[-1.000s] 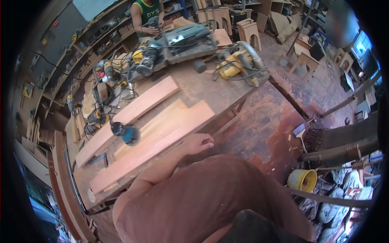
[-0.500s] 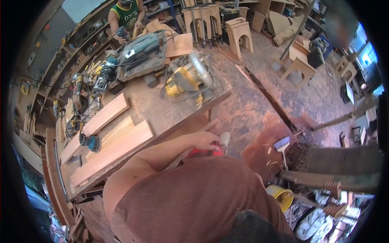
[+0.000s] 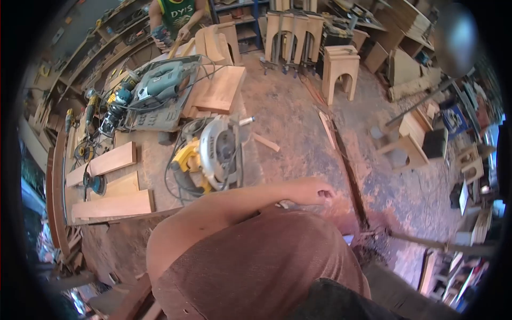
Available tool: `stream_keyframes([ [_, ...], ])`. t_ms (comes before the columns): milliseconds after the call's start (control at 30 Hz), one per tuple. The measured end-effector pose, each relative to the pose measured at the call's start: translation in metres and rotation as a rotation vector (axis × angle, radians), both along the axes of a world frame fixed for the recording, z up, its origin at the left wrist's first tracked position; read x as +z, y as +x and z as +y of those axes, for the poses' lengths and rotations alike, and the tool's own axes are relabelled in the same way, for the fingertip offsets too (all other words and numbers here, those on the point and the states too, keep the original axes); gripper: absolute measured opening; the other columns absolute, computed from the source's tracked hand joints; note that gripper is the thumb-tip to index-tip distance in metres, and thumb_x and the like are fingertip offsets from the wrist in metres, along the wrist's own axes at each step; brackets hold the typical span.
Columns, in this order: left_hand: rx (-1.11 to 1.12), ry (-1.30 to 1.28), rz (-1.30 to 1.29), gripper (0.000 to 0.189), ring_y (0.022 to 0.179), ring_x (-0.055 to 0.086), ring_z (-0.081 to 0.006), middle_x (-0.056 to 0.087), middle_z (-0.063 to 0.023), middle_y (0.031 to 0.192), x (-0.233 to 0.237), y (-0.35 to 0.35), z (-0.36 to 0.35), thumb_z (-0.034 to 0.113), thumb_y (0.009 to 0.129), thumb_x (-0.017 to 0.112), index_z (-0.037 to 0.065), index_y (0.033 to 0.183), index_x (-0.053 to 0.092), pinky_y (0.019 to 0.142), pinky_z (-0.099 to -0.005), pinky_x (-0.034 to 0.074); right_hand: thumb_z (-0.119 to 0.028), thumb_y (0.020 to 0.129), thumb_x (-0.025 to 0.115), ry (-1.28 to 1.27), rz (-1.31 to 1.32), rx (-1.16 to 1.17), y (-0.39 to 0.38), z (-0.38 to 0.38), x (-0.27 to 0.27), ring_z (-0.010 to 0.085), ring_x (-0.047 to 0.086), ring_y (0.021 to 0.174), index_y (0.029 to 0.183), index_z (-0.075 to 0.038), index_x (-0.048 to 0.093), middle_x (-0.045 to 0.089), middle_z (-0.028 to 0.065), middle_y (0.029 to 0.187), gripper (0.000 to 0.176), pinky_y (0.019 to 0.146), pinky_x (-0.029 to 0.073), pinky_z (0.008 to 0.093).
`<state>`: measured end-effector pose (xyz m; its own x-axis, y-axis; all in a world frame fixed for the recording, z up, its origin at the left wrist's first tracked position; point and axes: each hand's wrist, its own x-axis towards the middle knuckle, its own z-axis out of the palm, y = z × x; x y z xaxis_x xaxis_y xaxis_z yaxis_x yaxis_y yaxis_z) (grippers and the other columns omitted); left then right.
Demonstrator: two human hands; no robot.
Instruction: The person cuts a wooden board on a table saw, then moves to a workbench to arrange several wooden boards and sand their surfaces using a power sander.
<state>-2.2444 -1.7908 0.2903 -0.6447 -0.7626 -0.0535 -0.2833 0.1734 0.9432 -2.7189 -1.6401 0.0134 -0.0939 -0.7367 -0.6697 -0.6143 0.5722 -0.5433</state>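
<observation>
My left hand point(image 3: 318, 192) is stretched out to the right over the dusty floor, its fingers curled; whatever they may hold is too small or hidden to tell. A small pale object point(image 3: 285, 204) shows below the left wrist, mostly covered by the forearm and brown shirt. My right hand does not show. Just beyond my left forearm, a yellow circular saw point(image 3: 216, 154) rests at the near end of the workbench point(image 3: 160, 184), with its cable looped around it.
A green jigsaw point(image 3: 161, 82) lies on its case, near drills and loose boards point(image 3: 114, 204). Behind the bench, a person in a green top point(image 3: 178, 16) holds a power tool. Arched wooden pieces point(image 3: 340, 74) stand on the floor beside a long dark groove point(image 3: 349, 170).
The view has swung, and the circular saw appears closer. My left hand has moved right across the view. The red object and pale brush-like piece beside it earlier have mostly gone from sight.
</observation>
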Motion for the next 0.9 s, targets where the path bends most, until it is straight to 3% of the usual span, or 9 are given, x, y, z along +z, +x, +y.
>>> stream_keyframes([
  [133, 0.244, 0.169, -0.045, 0.038, 0.107, 0.063, -0.0263, 0.065, -0.0153, 0.114, -0.031, -0.001, -0.049, 0.027, 0.093, 0.059, 0.002, 0.121, 0.062, 0.094, -0.0377, 0.049, -0.030, 0.088, 0.069, 0.029, 0.009, 0.144, -0.037, -0.118, -0.020, 0.0200, 0.065, 0.075, 0.124, 0.000, 0.056, 0.067, 0.0114, 0.091, 0.049, 0.063, 0.052, 0.0321],
  [400, 0.704, 0.108, -0.313, 0.036, 0.102, 0.065, -0.0245, 0.068, -0.0122, 0.110, -0.096, 0.015, -0.121, 0.027, 0.093, 0.060, 0.004, 0.121, 0.062, 0.091, -0.0364, 0.050, -0.031, 0.088, 0.069, 0.054, 0.092, 0.503, -0.071, -0.421, -0.023, 0.0194, 0.064, 0.070, 0.126, -0.001, 0.054, 0.066, 0.0116, 0.089, 0.051, 0.057, 0.052, 0.0330],
  [533, 0.901, 0.313, -0.186, 0.032, 0.099, 0.065, -0.0282, 0.068, -0.0135, 0.108, -0.179, 0.037, -0.135, 0.025, 0.091, 0.060, 0.007, 0.117, 0.064, 0.087, -0.0378, 0.050, -0.034, 0.089, 0.067, 0.010, 0.006, 0.427, -0.028, -0.580, -0.033, 0.0175, 0.061, 0.061, 0.124, -0.003, 0.055, 0.064, 0.0114, 0.087, 0.048, 0.047, 0.048, 0.0334],
  [600, 0.821, 0.156, -0.375, 0.033, 0.099, 0.065, -0.0305, 0.070, -0.0127, 0.107, -0.252, 0.059, -0.135, 0.029, 0.088, 0.060, 0.008, 0.113, 0.067, 0.086, -0.0414, 0.051, -0.030, 0.088, 0.066, -0.076, -0.047, 0.406, 0.017, -0.633, -0.026, 0.0159, 0.060, 0.059, 0.114, -0.002, 0.061, 0.065, 0.0109, 0.082, 0.038, 0.048, 0.047, 0.0313],
  [667, 0.818, 0.246, -0.578, 0.031, 0.102, 0.064, -0.0320, 0.069, -0.0139, 0.107, -0.199, 0.055, -0.153, 0.028, 0.089, 0.058, 0.008, 0.110, 0.069, 0.090, -0.0457, 0.049, -0.025, 0.088, 0.065, -0.160, -0.092, 0.370, 0.053, -0.673, -0.026, 0.0143, 0.060, 0.057, 0.103, 0.000, 0.067, 0.066, 0.0104, 0.077, 0.030, 0.050, 0.045, 0.0291],
  [733, 0.795, 0.339, -0.416, 0.040, 0.107, 0.061, -0.0369, 0.066, -0.0181, 0.115, -0.224, 0.077, -0.166, 0.039, 0.091, 0.053, 0.010, 0.114, 0.068, 0.097, -0.0446, 0.045, -0.034, 0.091, 0.065, -0.070, -0.027, 0.571, 0.083, -0.724, -0.050, 0.0182, 0.061, 0.062, 0.126, -0.004, 0.055, 0.064, 0.0122, 0.089, 0.048, 0.051, 0.050, 0.0334],
  [800, 0.549, 0.225, -0.752, 0.039, 0.109, 0.060, -0.0372, 0.066, -0.0185, 0.115, -0.396, 0.114, -0.159, 0.040, 0.090, 0.054, 0.010, 0.110, 0.070, 0.100, -0.0451, 0.043, -0.033, 0.090, 0.066, -0.073, -0.030, 0.596, 0.105, -0.738, -0.074, 0.0192, 0.062, 0.064, 0.122, -0.002, 0.057, 0.064, 0.0127, 0.084, 0.046, 0.054, 0.051, 0.0345],
  [833, 0.565, 0.226, -0.740, 0.039, 0.109, 0.060, -0.0372, 0.066, -0.0185, 0.115, -0.375, 0.124, -0.183, 0.040, 0.090, 0.054, 0.010, 0.110, 0.070, 0.100, -0.0451, 0.043, -0.031, 0.089, 0.067, -0.388, -0.035, 0.876, 0.083, -0.768, -0.152, 0.0206, 0.062, 0.064, 0.109, -0.001, 0.064, 0.064, 0.0111, 0.082, 0.036, 0.057, 0.050, 0.0348],
  [900, 0.733, 0.619, -0.695, 0.040, 0.109, 0.061, -0.0371, 0.067, -0.0185, 0.113, -0.286, 0.145, -0.237, 0.041, 0.090, 0.054, 0.009, 0.107, 0.071, 0.097, -0.0446, 0.045, -0.031, 0.089, 0.067, -0.160, -0.029, 0.863, 0.126, -0.784, -0.121, 0.0207, 0.062, 0.064, 0.107, -0.001, 0.064, 0.064, 0.0109, 0.082, 0.035, 0.058, 0.050, 0.0349],
])
